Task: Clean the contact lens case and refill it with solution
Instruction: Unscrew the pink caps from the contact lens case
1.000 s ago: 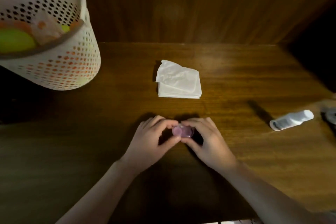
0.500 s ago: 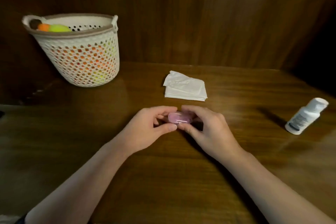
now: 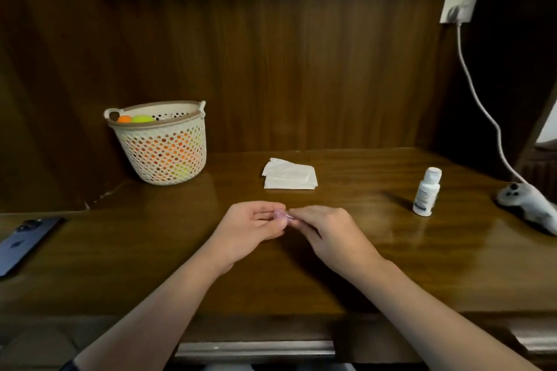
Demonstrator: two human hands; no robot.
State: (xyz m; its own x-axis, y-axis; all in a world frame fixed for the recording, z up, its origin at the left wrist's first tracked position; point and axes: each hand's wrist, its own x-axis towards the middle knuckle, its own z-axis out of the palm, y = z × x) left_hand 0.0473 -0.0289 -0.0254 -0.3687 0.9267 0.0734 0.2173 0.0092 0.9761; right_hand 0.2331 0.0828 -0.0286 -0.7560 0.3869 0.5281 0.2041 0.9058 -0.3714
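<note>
A small pink contact lens case sits between my two hands just above the middle of the wooden table. My left hand pinches its left side with thumb and fingers. My right hand pinches its right side. Most of the case is hidden by my fingers. A white solution bottle with its cap on stands upright to the right. A stack of folded white tissues lies behind my hands.
A perforated white basket with orange and green balls stands at the back left. A dark phone lies at the left edge. At the right edge lies a white device, with a cable running from a wall socket.
The camera has tilted up and back, so more wall and table show. The bottle now appears upright. Both hands have stayed on the pink case.
</note>
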